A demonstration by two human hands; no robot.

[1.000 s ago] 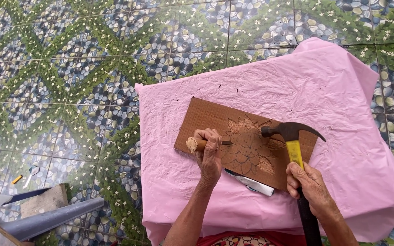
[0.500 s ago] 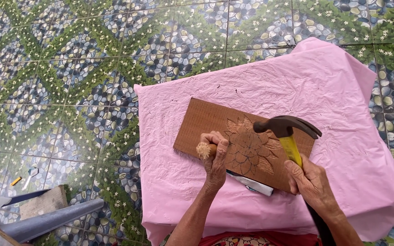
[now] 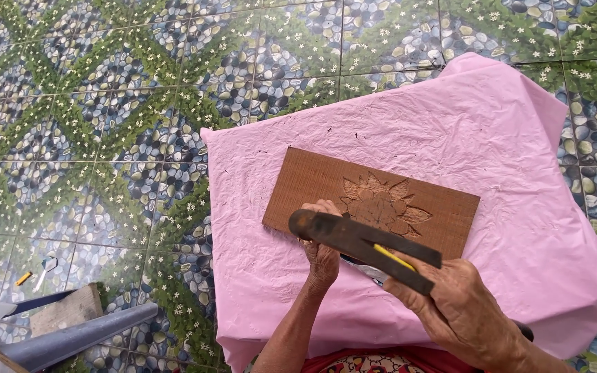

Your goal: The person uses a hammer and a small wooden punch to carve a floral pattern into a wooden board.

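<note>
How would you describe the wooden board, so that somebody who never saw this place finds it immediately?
Look first at the pink cloth spread over the pebble-patterned floor tiles. In its middle lies the wooden board, a flat brown rectangle, just beyond the left hand and the hammer raised in the right hand. It is the only thing there with a flower carved into its surface.

Home patio, pebble-patterned floor tiles (image 3: 105,138); woodcarving
</note>
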